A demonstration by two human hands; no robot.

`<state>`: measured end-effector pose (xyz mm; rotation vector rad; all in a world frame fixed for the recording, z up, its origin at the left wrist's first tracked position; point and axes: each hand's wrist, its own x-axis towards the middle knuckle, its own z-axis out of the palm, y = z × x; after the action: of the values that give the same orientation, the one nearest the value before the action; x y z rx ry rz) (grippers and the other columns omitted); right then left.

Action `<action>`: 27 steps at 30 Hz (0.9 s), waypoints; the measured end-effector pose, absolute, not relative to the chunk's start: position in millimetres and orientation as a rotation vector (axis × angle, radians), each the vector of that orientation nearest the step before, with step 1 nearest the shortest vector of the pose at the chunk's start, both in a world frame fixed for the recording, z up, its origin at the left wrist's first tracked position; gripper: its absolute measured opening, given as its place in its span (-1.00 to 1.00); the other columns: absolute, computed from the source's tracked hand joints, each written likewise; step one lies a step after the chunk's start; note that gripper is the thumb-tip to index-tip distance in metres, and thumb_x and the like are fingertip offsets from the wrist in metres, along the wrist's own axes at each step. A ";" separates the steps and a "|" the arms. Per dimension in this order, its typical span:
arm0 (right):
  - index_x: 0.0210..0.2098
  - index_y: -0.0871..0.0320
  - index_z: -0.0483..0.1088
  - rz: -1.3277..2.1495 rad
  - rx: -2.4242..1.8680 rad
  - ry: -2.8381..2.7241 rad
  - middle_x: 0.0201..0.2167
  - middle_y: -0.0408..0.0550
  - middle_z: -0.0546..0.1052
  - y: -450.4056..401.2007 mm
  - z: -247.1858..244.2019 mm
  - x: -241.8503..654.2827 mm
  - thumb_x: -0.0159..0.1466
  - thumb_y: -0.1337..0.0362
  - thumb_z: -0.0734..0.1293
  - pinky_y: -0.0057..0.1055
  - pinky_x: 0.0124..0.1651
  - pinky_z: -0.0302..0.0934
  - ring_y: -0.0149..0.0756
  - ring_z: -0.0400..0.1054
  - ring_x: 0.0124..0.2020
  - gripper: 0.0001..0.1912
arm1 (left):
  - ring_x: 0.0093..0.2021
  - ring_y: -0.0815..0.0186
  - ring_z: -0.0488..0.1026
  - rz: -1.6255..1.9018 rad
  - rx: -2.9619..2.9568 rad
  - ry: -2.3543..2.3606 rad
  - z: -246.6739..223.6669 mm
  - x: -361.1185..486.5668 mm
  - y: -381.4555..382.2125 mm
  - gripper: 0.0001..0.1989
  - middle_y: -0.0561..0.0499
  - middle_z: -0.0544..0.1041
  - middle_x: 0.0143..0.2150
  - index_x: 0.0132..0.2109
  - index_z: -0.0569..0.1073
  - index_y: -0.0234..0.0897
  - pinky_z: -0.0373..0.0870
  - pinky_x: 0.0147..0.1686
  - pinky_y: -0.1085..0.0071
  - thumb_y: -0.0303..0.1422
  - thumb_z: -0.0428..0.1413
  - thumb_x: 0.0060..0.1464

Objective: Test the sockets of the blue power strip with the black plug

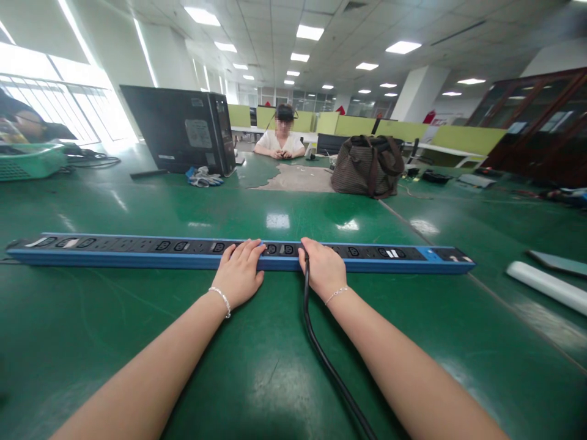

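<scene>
Long blue-and-black metal power strip (280, 263), lying right beneath the hands on the glossy green counter (238, 379)! The left hand (241, 275) rests on it, fingers stretched over the top, seemingly steadying; the right hand (324, 267) is curled tight around the end of a thick black flexible cable (314, 343). That end is up at the strip, but its seating is hidden. Black rounded sockets (271, 249) between the hands sit bare: early going, I'd judge.

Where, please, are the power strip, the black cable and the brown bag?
Power strip (279, 263), head view: blue front side.
Black cable (316, 345), head view: middle stretch.
Brown bag (354, 167), head view: near side.
</scene>
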<state>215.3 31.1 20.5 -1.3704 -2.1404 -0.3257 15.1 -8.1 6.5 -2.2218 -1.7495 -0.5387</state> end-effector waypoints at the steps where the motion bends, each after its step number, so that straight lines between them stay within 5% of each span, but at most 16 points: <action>1: -0.01 0.16 0.35 -0.326 -1.350 -2.148 -0.07 0.07 0.50 30.8 19.6 215.6 0.31 0.24 0.07 -0.31 -0.03 0.18 -0.21 0.38 -0.09 -0.64 | 0.24 0.19 0.12 -0.537 -2.221 -1.749 6.6 15.2 -8.3 -0.50 -0.04 0.26 0.23 0.16 0.20 -0.19 -0.04 0.20 0.12 -0.32 -0.02 0.03; 16: 0.03 0.17 0.31 -0.194 -1.272 -2.092 -0.01 -0.01 0.47 33.6 9.7 219.4 0.29 0.26 0.12 -0.25 0.08 0.12 -0.23 0.33 0.00 -0.65 | 0.23 0.17 0.15 -0.517 -2.229 -1.733 10.4 15.2 -8.5 -0.50 -0.06 0.27 0.23 0.15 0.21 -0.21 -0.01 0.19 0.12 -0.32 -0.01 0.03; 27: -0.07 0.20 0.37 -0.190 -1.290 -2.025 -0.20 0.01 0.54 38.2 11.6 221.3 0.23 0.21 0.20 -0.32 -0.12 0.22 -0.22 0.41 -0.23 -0.67 | 0.23 0.17 0.15 -0.530 -2.228 -1.735 7.8 14.4 -7.3 -0.50 -0.06 0.27 0.22 0.15 0.22 -0.21 -0.03 0.19 0.13 -0.32 -0.01 0.03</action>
<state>221.3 38.2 11.6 -1.2900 -2.0251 -0.1899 14.4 -7.3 7.8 -2.2281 -1.7352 -0.5303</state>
